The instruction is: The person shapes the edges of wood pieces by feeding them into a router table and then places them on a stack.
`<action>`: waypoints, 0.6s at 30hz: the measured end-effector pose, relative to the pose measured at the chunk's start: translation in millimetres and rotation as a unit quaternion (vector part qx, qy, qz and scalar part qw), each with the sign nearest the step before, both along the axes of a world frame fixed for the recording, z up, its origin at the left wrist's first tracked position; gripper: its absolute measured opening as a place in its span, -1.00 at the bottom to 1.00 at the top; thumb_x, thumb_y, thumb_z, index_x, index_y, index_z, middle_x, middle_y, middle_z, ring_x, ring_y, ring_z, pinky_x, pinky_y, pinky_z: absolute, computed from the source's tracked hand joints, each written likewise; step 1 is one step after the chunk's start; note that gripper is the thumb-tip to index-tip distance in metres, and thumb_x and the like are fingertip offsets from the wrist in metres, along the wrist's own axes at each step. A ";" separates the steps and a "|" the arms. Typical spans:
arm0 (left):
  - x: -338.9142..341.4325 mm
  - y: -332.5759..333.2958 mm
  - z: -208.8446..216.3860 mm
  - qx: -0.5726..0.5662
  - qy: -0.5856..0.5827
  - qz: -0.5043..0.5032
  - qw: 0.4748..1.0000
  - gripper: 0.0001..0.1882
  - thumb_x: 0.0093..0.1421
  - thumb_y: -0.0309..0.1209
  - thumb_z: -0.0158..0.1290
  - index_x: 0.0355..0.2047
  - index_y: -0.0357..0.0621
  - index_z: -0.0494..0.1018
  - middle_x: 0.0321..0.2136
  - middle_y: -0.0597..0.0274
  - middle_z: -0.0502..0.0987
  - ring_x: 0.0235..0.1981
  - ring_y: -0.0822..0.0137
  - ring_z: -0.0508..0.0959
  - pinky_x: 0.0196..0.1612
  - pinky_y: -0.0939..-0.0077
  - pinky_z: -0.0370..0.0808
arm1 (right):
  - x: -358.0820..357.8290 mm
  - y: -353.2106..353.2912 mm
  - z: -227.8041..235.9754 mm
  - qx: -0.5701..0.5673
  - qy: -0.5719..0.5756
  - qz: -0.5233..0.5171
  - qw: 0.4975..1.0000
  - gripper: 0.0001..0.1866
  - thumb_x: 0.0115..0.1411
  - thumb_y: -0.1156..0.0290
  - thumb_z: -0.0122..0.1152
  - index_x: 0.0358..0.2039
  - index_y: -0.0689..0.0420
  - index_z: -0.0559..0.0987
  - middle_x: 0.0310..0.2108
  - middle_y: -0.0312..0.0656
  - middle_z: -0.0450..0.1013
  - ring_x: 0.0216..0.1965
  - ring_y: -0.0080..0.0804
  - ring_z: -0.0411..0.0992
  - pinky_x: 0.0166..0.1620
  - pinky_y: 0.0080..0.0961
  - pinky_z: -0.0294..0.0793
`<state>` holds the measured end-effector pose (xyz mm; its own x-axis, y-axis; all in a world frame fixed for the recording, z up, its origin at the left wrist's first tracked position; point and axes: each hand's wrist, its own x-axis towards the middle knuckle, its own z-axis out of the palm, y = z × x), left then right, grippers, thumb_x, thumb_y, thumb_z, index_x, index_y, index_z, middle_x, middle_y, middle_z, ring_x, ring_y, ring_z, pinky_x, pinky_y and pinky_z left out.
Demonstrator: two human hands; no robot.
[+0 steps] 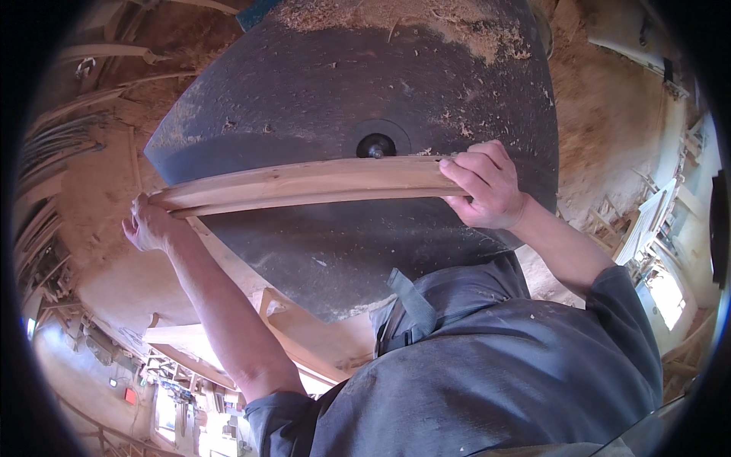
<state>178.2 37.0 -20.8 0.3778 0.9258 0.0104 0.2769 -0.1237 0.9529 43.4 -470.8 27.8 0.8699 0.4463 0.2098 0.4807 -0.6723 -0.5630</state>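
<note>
A long, slightly curved wooden piece [320,181] with a step along its near edge spans the dark machine table [327,91] from left to right. Its left end is in the grip of my left hand [148,221], out past the table's left edge. My right hand [486,186] has its fingers and thumb closed around the right end. Just behind the middle of the wood, a round spindle [376,146] sits in an opening in the table. The wood hides part of that opening. I cannot tell whether wood and spindle touch.
Sawdust and shavings [411,19] are heaped along the table's far side. Curved wooden pieces [99,53] and stacked strips lie on the left. Behind my left forearm is a pale wooden board or frame [190,343]. Planks [647,221] stand at the right.
</note>
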 end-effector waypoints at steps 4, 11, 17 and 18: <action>-15.8 38.1 -1.4 -0.009 0.017 0.008 1.000 -0.22 0.04 -0.72 0.21 0.24 -0.38 0.10 -0.39 0.12 0.58 -0.47 0.32 0.57 -0.56 0.42 0.51 | 18.7 23.4 1.9 -0.002 -0.007 0.028 1.000 -0.34 -0.36 0.45 0.49 -0.09 0.14 0.62 -0.20 -0.30 0.46 -0.19 -0.29 0.43 -0.11 -0.33 0.42; -89.8 146.8 -32.6 0.013 -0.018 0.063 0.998 0.00 -0.01 -0.77 0.28 0.34 -0.39 -0.09 -0.33 -0.14 0.53 -0.41 0.13 0.60 -0.40 0.20 0.65 | 41.8 70.8 -6.6 0.037 -0.013 0.093 0.995 -0.31 -0.43 0.45 0.49 -0.09 0.13 0.64 -0.21 -0.31 0.49 -0.21 -0.32 0.43 -0.15 -0.34 0.42; -185.9 210.5 -40.7 0.003 -0.032 0.173 0.984 -0.17 0.01 -0.74 0.20 0.23 -0.41 -0.02 -0.32 -0.13 0.48 -0.43 0.05 0.57 -0.39 0.06 0.66 | 50.0 132.2 -13.3 0.055 -0.041 0.181 0.981 -0.51 -0.20 0.40 0.43 -0.16 0.13 0.59 -0.31 -0.34 0.41 -0.15 -0.37 0.39 -0.04 -0.42 0.33; -190.8 204.4 -40.5 -0.023 -0.001 0.212 0.977 -0.25 0.07 -0.68 0.16 0.21 -0.42 0.02 -0.29 -0.14 0.48 -0.40 0.05 0.58 -0.36 0.02 0.66 | 52.6 147.3 -16.1 0.052 -0.045 0.197 0.978 -0.49 -0.21 0.39 0.44 -0.14 0.14 0.59 -0.29 -0.33 0.44 -0.15 -0.37 0.40 -0.05 -0.41 0.35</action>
<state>-12.5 241.3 -61.3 -0.0395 0.9986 -0.0340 0.2932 0.0441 0.9550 96.0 -323.6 11.7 0.6103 0.7157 0.3395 0.7419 -0.3663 -0.5616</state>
